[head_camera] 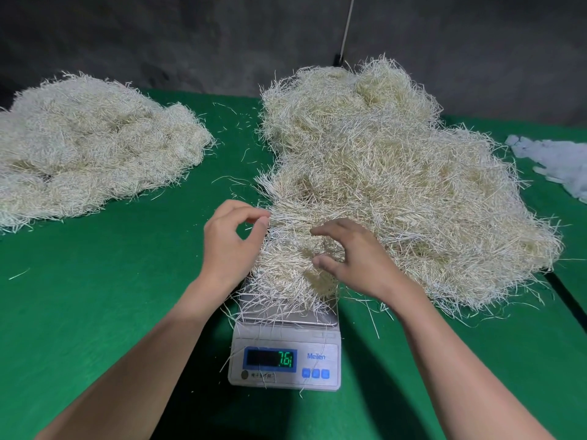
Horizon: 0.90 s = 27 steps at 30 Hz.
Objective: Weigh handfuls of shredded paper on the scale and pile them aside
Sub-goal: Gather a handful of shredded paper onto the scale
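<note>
A white digital scale (286, 360) stands on the green table near me, its display reading 7.61. A handful of pale shredded paper (286, 281) lies on its pan and merges with the big pile (397, 185) behind it. My left hand (228, 242) is at the handful's left edge, thumb and forefinger pinching a few strands. My right hand (352, 255) rests on the handful's right side, its curved fingers and thumb dug around a tuft.
A second heap of shredded paper (89, 147) lies at the far left of the green table (95, 312). Pale plastic sheets (556, 163) lie at the right edge. Loose strands are scattered around the scale. A dark wall stands behind.
</note>
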### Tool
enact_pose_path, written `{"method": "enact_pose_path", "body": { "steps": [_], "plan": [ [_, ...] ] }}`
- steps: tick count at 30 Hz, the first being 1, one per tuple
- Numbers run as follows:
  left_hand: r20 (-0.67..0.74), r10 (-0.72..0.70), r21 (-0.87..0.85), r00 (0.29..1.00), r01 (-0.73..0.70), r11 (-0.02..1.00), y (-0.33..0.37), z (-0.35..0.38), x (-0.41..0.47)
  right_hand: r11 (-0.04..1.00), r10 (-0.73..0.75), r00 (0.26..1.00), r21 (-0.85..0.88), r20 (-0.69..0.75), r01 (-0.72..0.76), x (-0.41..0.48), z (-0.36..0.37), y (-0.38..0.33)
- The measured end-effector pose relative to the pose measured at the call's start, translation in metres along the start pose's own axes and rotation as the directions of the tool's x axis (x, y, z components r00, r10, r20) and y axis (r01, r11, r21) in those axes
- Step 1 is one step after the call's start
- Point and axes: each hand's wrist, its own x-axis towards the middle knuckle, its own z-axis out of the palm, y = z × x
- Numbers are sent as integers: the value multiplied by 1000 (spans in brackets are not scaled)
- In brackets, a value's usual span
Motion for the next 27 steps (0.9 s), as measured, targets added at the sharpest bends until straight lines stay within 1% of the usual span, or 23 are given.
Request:
{"method": "enact_pose_path", "body": {
  "steps": [11, 18, 20, 23, 25, 27],
  "plan": [
    [21, -2, -19, 1000, 3, 1000, 1, 2, -1, 1000, -17, 1000, -5, -7, 17, 0, 2, 1],
    [65, -14, -22, 998, 16, 1000, 6, 9, 2, 1000, -1, 1000, 11, -18, 1, 3, 1, 8],
    [90, -16, -34, 996, 19, 999, 11, 14, 6, 998, 37, 998, 49, -44, -35, 7, -5, 16],
    [125, -17, -38, 992, 22, 999, 20, 25, 13, 978, 158, 984, 154, -86, -143, 15, -19, 33],
    [147, -14, -42, 989, 21, 999, 26, 33, 19, 948, 256, 957, 227, -138, -221, 23, -31, 50],
    [167, -11, -47, 986, 19, 999, 32, 43, 25, 924, 327, 919, 277, -221, -262, 35, -42, 70]
  ]
}}
